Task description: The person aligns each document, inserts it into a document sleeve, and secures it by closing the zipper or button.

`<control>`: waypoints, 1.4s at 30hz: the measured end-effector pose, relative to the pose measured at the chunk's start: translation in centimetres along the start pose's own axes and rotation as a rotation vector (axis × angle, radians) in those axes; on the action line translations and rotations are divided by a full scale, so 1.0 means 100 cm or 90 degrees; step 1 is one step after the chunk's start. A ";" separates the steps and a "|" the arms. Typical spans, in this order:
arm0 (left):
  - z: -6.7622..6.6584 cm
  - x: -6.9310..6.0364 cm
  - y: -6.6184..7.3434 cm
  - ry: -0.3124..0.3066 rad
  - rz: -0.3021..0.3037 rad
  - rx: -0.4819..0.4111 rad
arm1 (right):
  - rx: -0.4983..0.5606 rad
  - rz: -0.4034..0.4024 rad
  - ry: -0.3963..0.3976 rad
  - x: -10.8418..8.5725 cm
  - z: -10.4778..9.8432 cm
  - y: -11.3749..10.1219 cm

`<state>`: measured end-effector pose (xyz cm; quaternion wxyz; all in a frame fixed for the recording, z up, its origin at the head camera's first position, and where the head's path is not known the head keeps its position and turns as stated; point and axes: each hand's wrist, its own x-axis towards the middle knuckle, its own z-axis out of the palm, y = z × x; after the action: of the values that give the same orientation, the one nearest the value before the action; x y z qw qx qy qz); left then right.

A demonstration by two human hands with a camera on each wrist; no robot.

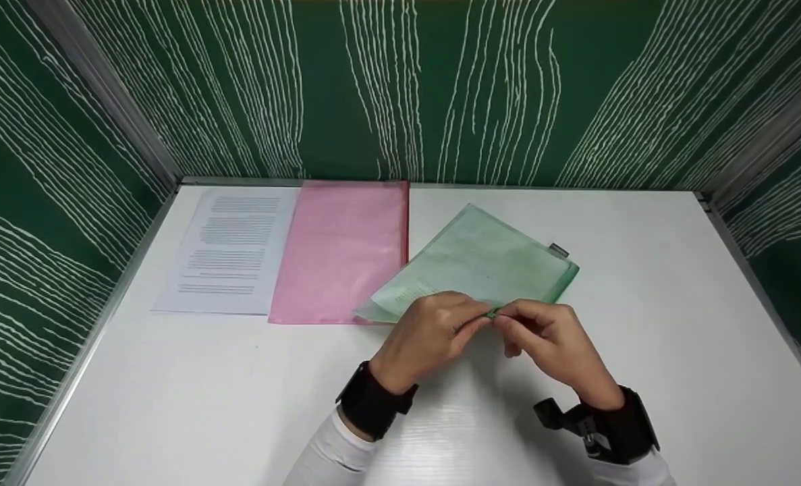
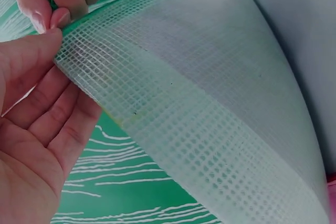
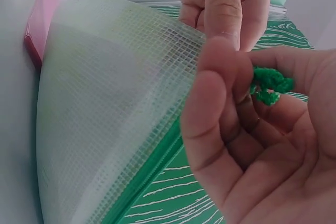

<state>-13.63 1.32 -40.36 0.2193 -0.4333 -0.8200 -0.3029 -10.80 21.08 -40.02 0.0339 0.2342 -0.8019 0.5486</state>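
white sleeves (image 1: 336, 452) and black wrist straps (image 1: 373, 405) sit on the near side of the green mesh pouch (image 1: 488, 260). at the pouch's near corner, the left hand (image 1: 424, 341) has its grip pinched on the edge; the right hand (image 1: 555, 341) has its grip clasped round a small green cord (image 3: 272, 80). beneath the pouch spreads the white counter (image 1: 656, 304). left of it, partly overlapped, lies a pink pouch (image 1: 343, 250); farther left, a printed sheet (image 1: 231, 250). behind it stands a green wall (image 1: 360, 148) with white lines.

Table (image 1: 663, 304) before you: paper (image 1: 228, 253) left, middle folder (image 1: 343, 253) beside it, held folder (image 1: 484, 260) right, overlapping middle folder's near-right corner.
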 end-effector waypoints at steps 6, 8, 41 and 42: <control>-0.002 0.000 0.001 0.016 0.031 0.005 | 0.029 -0.007 0.007 0.000 -0.002 0.010; -0.003 0.000 0.001 0.022 0.038 0.005 | 0.040 -0.012 0.006 -0.001 -0.003 0.011; -0.002 -0.001 -0.002 0.080 0.054 0.030 | 0.059 0.053 0.012 0.002 -0.007 0.014; -0.002 -0.001 -0.002 0.081 0.054 0.029 | 0.058 0.054 0.012 0.002 -0.007 0.015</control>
<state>-13.69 1.02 -40.31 0.2933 -0.4421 -0.7922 -0.3017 -11.76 22.10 -40.95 0.0080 0.1962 -0.7849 0.5877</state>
